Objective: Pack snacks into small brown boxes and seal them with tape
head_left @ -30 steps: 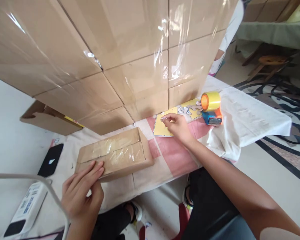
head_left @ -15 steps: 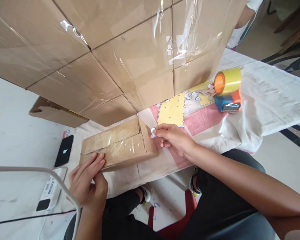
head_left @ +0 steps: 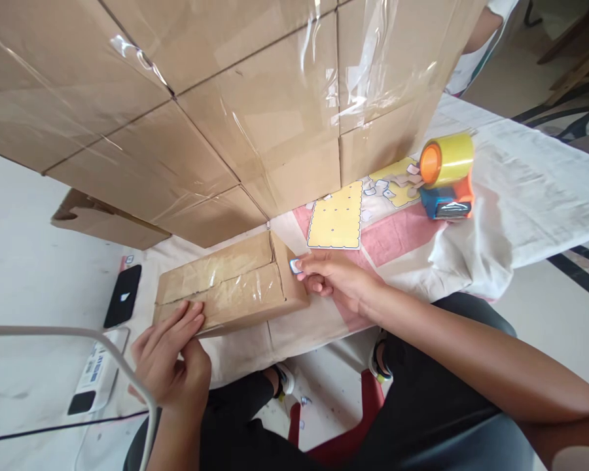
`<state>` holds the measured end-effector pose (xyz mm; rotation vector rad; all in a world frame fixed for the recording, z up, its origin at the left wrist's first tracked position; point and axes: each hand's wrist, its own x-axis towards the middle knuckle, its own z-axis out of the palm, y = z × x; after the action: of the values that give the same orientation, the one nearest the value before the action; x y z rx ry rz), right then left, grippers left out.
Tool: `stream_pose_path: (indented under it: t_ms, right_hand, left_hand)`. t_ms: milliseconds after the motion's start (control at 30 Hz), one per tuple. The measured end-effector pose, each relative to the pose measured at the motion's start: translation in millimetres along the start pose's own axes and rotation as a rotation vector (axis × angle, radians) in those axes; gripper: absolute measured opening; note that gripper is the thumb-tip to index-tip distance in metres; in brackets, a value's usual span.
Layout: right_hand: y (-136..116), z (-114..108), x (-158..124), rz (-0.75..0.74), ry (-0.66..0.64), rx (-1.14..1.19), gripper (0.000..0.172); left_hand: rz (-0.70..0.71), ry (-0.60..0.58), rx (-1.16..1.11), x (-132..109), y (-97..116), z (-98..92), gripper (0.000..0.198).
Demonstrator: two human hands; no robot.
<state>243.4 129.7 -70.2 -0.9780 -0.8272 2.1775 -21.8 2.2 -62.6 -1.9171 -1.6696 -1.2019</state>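
Right hand (head_left: 336,278) is pinching a small sticker (head_left: 295,265) at the end of the taped cardboard box (head_left: 230,284) | left hand (head_left: 169,356) is lying flat-fingered, open, on its near corner | box is sitting sealed on the bench (head_left: 299,330) | sticker seemingly touching, not yet pressed flat.

A wall of tape-wrapped cartons (head_left: 255,85) rises over the cloth-draped worktop (head_left: 520,196). At its foot lies 1 yellow backing sheet (head_left: 336,224), with an orange-and-blue tape dispenser (head_left: 446,173) carrying a yellow roll just to its right. At far left lie 1 black phone (head_left: 122,296), a white labelled device (head_left: 95,379) and a flat cardboard piece (head_left: 103,222).
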Motion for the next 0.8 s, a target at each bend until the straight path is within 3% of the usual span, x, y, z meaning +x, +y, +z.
stream_pose_path:
  t_ms: [133,367,533,633,733,800]
  right_hand:
    - [8.9,3.4,0.6,0.012,0.024,0.022,0.028]
    - [14.0,5.3,0.7,0.015,0.003,0.023,0.03]
    - [15.5,-1.2,3.8,0.031,-0.021,-0.077,0.042]
    - [17.5,-2.6,5.6,-0.141,0.051,-0.191,0.038]
    - [22.9,-2.4,3.7,-0.368,0.098,-0.257,0.017]
    - [27.9,-3.8,-0.6,-0.422,0.085,-0.315,0.018]
  left_hand:
    - [0.089,0.048,0.062,2.8,2.6,1.1,0.024]
    - [0.086,0.073,0.066,4.5,6.8,4.1,0.021]
    - [0.071,0.082,0.077,4.6,5.3,4.5,0.02]
    - [0.081,0.087,0.073,6.7,4.7,5.1,0.02]
    - [0.081,0.106,0.079,8.2,4.9,7.3,0.019]
    - [0.078,0.128,0.09,8.2,5.4,9.2,0.018]
